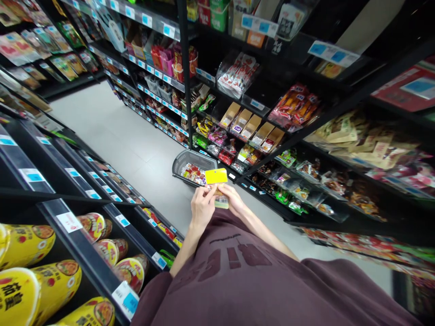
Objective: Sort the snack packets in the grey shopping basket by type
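In front of my torso, both hands hold a small packet with a bright yellow top panel point(216, 175) and a paler lower part carrying a barcode. My left hand point(203, 204) grips it from the left, its fingers bent over the middle of the packet. From the other side, my right hand point(232, 198) closes on the right edge. The fingers cover the packet's middle, so its contents cannot be made out. Just beyond it, a grey shopping basket point(190, 155) stands on the floor, with several small wrapped packets point(193, 173) inside.
Dark shelving with price tags lines both sides of the aisle. Cup noodles point(131, 271) and yellow tubs point(54, 285) fill the near left shelves. On the right are open cartons point(251, 126) and bagged snacks point(295, 106). Pale floor point(136, 145) runs between the shelves.
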`<state>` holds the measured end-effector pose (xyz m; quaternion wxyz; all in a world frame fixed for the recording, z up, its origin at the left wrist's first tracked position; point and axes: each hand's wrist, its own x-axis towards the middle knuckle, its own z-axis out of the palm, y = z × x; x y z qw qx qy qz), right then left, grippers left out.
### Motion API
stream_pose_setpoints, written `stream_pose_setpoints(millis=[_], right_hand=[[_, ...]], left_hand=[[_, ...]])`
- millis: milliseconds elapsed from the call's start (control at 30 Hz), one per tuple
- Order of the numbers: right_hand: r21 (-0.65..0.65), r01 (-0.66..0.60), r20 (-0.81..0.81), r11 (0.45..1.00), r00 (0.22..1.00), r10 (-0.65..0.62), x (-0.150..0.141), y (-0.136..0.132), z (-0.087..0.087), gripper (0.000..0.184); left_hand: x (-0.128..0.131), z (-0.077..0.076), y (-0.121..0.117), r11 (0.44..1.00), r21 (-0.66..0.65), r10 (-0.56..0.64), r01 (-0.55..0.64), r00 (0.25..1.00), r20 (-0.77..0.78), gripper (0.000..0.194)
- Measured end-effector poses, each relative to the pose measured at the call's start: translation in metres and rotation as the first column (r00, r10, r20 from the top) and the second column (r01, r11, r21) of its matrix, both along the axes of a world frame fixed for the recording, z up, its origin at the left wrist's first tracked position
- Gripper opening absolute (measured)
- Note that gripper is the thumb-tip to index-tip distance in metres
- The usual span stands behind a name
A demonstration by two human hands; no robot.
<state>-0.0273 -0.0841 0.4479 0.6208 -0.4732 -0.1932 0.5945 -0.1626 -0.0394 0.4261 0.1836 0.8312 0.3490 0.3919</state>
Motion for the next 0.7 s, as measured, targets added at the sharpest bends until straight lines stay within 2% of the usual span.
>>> stream_pose_setpoints(millis=[133, 267, 533, 633, 700], right_hand=[[0.009, -0.021, 0.039, 1.000, 0.999, 0.021, -0.001, 0.000, 0.001, 0.028], [0.025, 0.008, 0.045, 1.000, 0.999, -0.009, -0.001, 0.002, 0.003, 0.031], [0.025, 0.057, 0.056, 0.998, 0.997, -0.059, 0.000, 0.002, 0.005, 0.030], [-0.010, 0.125, 0.098, 0.992, 0.987, -0.124, 0.001, 0.002, 0.001, 0.026], [-0.033, 0.156, 0.148, 0.987, 0.978, -0.149, 0.001, 0.002, -0.003, 0.026]], left_hand=[[0.001, 0.001, -0.001, 1.000, 0.005, 0.013, -0.013, 0.999, 0.041, 0.035], [0.001, 0.002, -0.003, 0.998, -0.048, 0.037, -0.034, 0.997, 0.070, 0.032], [0.002, 0.003, -0.004, 0.995, -0.097, 0.016, -0.015, 1.000, 0.013, 0.033], [0.003, 0.008, -0.004, 0.965, -0.262, 0.021, 0.010, 0.993, 0.117, 0.033], [0.003, 0.011, -0.004, 0.891, -0.453, 0.079, 0.045, 0.965, 0.251, 0.032]])
